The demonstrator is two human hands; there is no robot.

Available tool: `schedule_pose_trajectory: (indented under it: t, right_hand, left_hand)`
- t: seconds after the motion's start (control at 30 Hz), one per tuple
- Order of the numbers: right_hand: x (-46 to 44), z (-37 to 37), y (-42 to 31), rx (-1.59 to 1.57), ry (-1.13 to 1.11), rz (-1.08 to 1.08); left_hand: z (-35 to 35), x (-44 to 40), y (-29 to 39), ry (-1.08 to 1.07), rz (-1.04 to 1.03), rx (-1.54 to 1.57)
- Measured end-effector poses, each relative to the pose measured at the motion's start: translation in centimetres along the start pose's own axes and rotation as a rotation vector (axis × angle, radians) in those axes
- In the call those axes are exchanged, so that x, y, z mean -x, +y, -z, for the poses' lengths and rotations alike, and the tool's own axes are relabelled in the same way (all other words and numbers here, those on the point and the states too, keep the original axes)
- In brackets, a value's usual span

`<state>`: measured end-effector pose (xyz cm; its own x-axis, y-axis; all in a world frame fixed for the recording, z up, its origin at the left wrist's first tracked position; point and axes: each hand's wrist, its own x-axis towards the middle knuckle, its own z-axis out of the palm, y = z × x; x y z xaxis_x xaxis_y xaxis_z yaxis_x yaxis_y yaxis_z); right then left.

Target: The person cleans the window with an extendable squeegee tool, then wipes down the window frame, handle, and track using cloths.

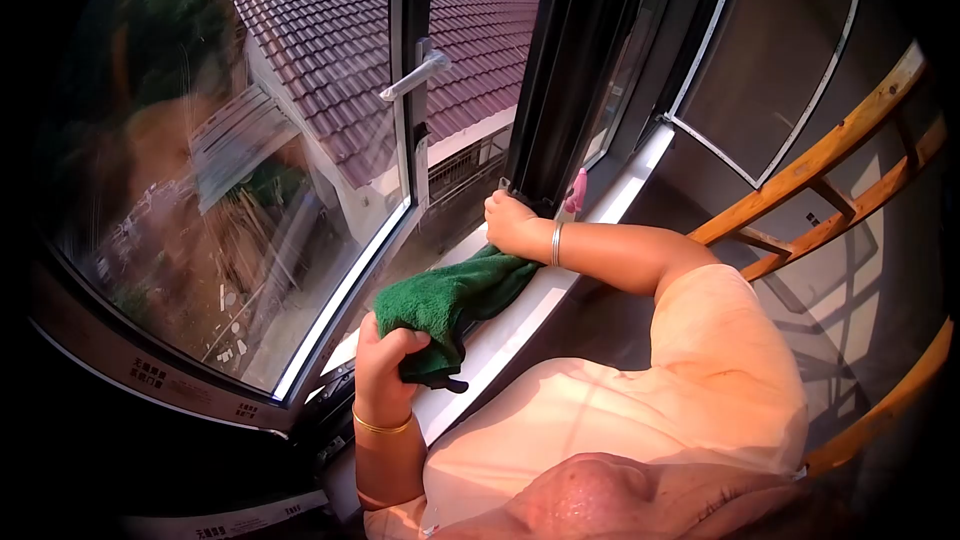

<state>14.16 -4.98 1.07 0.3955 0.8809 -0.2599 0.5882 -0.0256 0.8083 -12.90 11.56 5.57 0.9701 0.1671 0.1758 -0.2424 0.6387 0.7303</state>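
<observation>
Here, the left hand (383, 365) has fingers pinching one green cloth (430, 302); the right hand (512, 224) has fingers curled, hold unclear.

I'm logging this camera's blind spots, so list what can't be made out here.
Head view:
1) Sill under the green cloth: covered by the cloth.
2) Palm of the right hand: hidden by the back of that hand.
3) Lower end of the wooden ladder: behind the right arm.
4) Smallest print on the window frame: too tiny.
</observation>
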Motion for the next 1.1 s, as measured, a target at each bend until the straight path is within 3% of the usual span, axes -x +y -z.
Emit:
schedule_pose_trajectory:
  t: [0.4, 0.57, 0.63, 0.7, 0.77, 0.83, 0.9, 0.93, 0.97, 1.03, 1.1]
  right_hand:
    - [-4.0, -5.6, -7.4, -0.124, -0.078, 0.122]
    - [-2.2, -2.9, -2.6, -0.381, -0.034, 0.132]
    - [-0.8, 0.9, 1.8, -0.415, 0.214, 0.082]
    - [1.4, 5.3, 7.5, -0.317, 0.701, -0.09]
    - [3.9, 9.4, 13.7, -0.178, 0.81, -0.284]
    - [5.6, 10.6, 19.5, 0.167, 0.96, -0.418]
    - [7.7, 12.5, 22.1, 0.059, 0.849, -0.429]
    - [7.4, 11.8, 22.6, 0.163, 0.87, -0.347]
    - [7.0, 11.5, 21.6, 0.124, 0.722, -0.372]
    - [5.3, 8.9, 19.6, 0.211, 0.624, -0.357]
    - [4.4, 7.7, 17.4, 0.107, 0.567, -0.329]
  left_hand:
    - [0.5, 0.5, -5.6, 0.15, 0.104, 0.0]
    - [-0.1, 0.8, -4.9, 0.164, 0.062, 0.012]
    - [-0.2, 0.7, -4.3, 0.171, 0.038, 0.007]
    - [-0.6, 0.1, -3.7, 0.148, -0.015, -0.013]
    - [-1.1, -0.8, -2.9, 0.157, -0.079, -0.029]
    - [-1.4, -2.1, -2.2, 0.174, -0.128, -0.028]
    - [0.1, -3.8, -2.3, 0.234, -0.165, -0.063]
    - [0.1, -4.8, -2.4, 0.271, -0.212, -0.026]
    - [0.0, -5.7, -2.4, 0.306, -0.263, 0.012]
    - [0.3, -6.6, -2.3, 0.273, -0.3, 0.125]
    - [1.2, -6.9, -2.8, 0.306, -0.295, 0.184]
